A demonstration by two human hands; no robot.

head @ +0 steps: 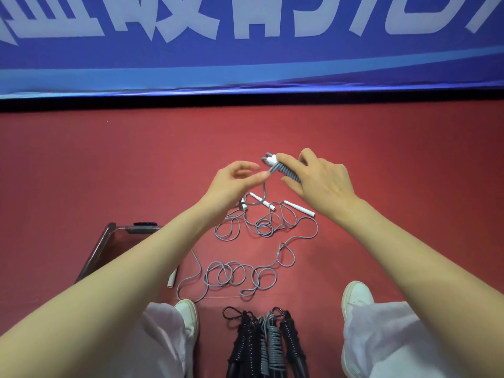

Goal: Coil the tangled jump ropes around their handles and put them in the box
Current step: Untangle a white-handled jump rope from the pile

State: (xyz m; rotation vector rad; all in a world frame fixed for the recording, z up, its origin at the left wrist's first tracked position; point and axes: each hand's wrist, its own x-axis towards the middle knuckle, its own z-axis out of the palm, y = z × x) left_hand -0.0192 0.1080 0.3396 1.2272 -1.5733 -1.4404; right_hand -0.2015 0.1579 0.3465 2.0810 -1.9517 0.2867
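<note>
My right hand [316, 181] grips a pair of white handles with grey rope coiled round them [283, 170], held above the red floor. My left hand [234, 184] pinches the free grey strand just left of that coil. From there the strand drops to a tangle of grey rope [261, 227] with white handles [298, 208] lying on the floor. More grey loops [237, 274] lie nearer me, and another white handle [172, 279] shows by my left forearm. A clear box [109, 241] stands at the left, partly hidden by my left arm.
Several coiled ropes, black and grey [267, 342], lie bundled between my feet in white shoes [188, 315]. A blue banner with white letters [245, 50] runs along the far edge of the red floor [409, 159].
</note>
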